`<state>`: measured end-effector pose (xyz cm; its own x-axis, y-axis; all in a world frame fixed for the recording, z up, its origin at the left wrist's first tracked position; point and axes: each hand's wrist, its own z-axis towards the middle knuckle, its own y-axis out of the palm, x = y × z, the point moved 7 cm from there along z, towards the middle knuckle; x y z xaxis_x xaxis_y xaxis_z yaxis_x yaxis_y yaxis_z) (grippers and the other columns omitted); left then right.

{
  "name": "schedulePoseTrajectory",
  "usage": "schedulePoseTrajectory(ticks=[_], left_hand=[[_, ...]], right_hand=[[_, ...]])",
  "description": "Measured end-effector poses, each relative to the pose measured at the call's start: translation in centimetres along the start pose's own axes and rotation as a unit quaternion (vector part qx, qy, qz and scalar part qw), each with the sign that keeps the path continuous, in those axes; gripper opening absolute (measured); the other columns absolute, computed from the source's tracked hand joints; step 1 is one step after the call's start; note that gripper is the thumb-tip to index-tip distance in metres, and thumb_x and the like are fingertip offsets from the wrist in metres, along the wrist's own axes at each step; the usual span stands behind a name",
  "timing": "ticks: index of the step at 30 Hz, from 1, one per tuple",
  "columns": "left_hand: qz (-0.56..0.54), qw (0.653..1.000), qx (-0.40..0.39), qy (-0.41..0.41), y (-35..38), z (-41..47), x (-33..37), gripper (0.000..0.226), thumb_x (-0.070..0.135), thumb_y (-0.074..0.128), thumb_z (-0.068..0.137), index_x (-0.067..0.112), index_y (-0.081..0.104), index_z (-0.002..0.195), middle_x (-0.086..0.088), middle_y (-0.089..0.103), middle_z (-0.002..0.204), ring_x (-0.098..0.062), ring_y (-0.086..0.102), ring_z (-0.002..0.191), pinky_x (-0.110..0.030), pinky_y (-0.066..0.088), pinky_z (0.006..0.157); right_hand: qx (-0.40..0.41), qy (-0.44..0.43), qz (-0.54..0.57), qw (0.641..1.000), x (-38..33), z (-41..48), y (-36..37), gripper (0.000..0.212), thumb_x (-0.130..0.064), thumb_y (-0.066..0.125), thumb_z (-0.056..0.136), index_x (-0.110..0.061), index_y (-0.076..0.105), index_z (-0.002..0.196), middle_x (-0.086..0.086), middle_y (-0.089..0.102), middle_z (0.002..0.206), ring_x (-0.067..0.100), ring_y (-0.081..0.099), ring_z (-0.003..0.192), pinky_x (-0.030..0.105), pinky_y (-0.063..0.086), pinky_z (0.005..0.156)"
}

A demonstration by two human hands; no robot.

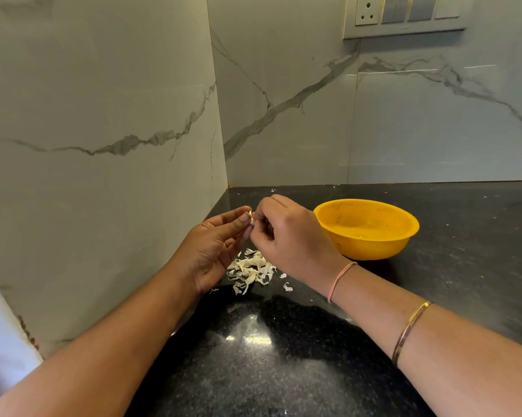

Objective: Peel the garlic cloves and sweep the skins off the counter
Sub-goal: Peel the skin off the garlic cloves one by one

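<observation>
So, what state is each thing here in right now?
left hand: pinching the garlic clove.
right hand: fingers curled, pinching the same clove.
garlic clove: held above the black counter, mostly hidden.
garlic skins: loose pile on the counter, unswept.
yellow bowl: upright on the counter, untouched.

Glossy speckled stone counter (283, 371); papery skins (250, 270)

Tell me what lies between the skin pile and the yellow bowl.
In the head view the right hand and wrist hang over that stretch; beneath, two stray skin flakes lie on dark counter.
</observation>
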<state>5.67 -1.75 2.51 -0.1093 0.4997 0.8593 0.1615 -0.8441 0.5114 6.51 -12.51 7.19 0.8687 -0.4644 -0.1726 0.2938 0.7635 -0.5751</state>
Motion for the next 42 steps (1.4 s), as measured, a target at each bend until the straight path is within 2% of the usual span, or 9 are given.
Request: schedulePoseTrajectory(ticks=[2,12,16,19,23,26,30,38,42], left_hand=[[0.004,1.000,-0.001,-0.003,0.0,-0.1,-0.1,0.020,-0.003,0.057,0.079,0.001,0.063,0.097,-0.006,0.070,0.071,-0.007,0.067,0.060,-0.013,0.054,0.054],[0.057,0.998,-0.014,-0.001,0.4,-0.3,0.1,0.029,0.003,0.063,0.064,0.005,0.067,0.092,-0.006,0.070,0.075,-0.007,0.066,0.062,-0.012,0.053,0.055],[0.081,0.997,-0.012,0.003,0.2,-0.3,0.0,0.026,-0.003,0.061,0.072,0.006,0.065,0.096,-0.007,0.073,0.081,-0.012,0.069,0.067,-0.016,0.056,0.059],[0.060,0.998,0.003,0.010,-0.2,0.0,0.1,0.027,-0.008,0.055,0.081,0.005,0.062,0.104,-0.011,0.071,0.093,-0.014,0.070,0.070,-0.020,0.058,0.064],[0.047,0.999,0.014,0.020,-0.4,0.2,0.3,0.022,-0.006,0.053,0.086,0.004,0.062,0.102,-0.009,0.070,0.091,-0.011,0.069,0.069,-0.021,0.057,0.068],[0.052,0.998,0.026,0.026,-0.8,0.3,0.3,0.018,-0.002,0.054,0.087,0.007,0.063,0.100,-0.004,0.072,0.085,-0.009,0.069,0.070,-0.020,0.057,0.066],[0.040,0.998,0.025,0.029,-0.8,0.4,0.4,0.018,-0.003,0.054,0.085,0.005,0.063,0.098,-0.005,0.072,0.080,-0.009,0.069,0.069,-0.019,0.056,0.069],[0.023,0.999,0.012,0.022,-0.2,0.1,0.3,0.018,-0.008,0.050,0.087,0.002,0.063,0.095,-0.009,0.068,0.081,-0.010,0.068,0.065,-0.019,0.055,0.071],[0.007,1.000,0.006,0.014,0.0,0.0,0.3,0.018,-0.007,0.049,0.087,0.000,0.062,0.097,-0.008,0.069,0.076,-0.010,0.068,0.064,-0.018,0.055,0.069]], right_hand=[[0.002,0.004,0.007,1.000,0.2,0.0,0.0,0.010,-0.011,0.052,0.081,-0.006,0.057,0.074,0.006,0.054,0.067,0.015,0.042,0.057,0.011,0.020,0.050],[0.039,0.031,0.026,0.998,1.1,0.2,-1.1,0.008,-0.007,0.052,0.083,-0.005,0.058,0.078,0.004,0.053,0.071,0.016,0.046,0.062,0.013,0.026,0.051],[0.076,0.052,0.016,0.996,1.4,0.4,-2.2,0.005,-0.004,0.054,0.083,-0.003,0.059,0.081,0.003,0.051,0.074,0.015,0.046,0.064,0.010,0.027,0.053],[0.046,0.064,0.010,0.997,1.5,0.3,-1.9,0.005,-0.006,0.057,0.085,-0.005,0.059,0.080,0.000,0.049,0.073,0.015,0.045,0.064,0.010,0.024,0.053],[-0.034,0.078,-0.001,0.996,1.7,0.0,-0.1,0.018,-0.021,0.057,0.089,-0.016,0.050,0.074,0.000,0.050,0.071,0.014,0.045,0.065,0.014,0.026,0.052],[-0.076,0.076,-0.005,0.994,1.8,-0.3,0.7,0.009,-0.012,0.055,0.088,-0.016,0.050,0.082,-0.001,0.049,0.082,0.015,0.047,0.073,0.015,0.029,0.056],[-0.066,0.088,0.030,0.993,1.8,-0.4,0.7,0.016,-0.006,0.054,0.087,-0.012,0.061,0.099,0.002,0.055,0.096,0.015,0.055,0.079,0.025,0.047,0.066],[-0.033,0.060,0.050,0.996,1.1,-0.2,0.4,0.009,-0.012,0.059,0.087,-0.008,0.067,0.088,0.004,0.058,0.084,0.016,0.055,0.072,0.025,0.046,0.059],[-0.027,0.040,0.034,0.998,0.8,-0.1,0.2,0.009,-0.011,0.058,0.087,-0.006,0.065,0.088,0.005,0.058,0.085,0.017,0.054,0.070,0.019,0.039,0.055]])
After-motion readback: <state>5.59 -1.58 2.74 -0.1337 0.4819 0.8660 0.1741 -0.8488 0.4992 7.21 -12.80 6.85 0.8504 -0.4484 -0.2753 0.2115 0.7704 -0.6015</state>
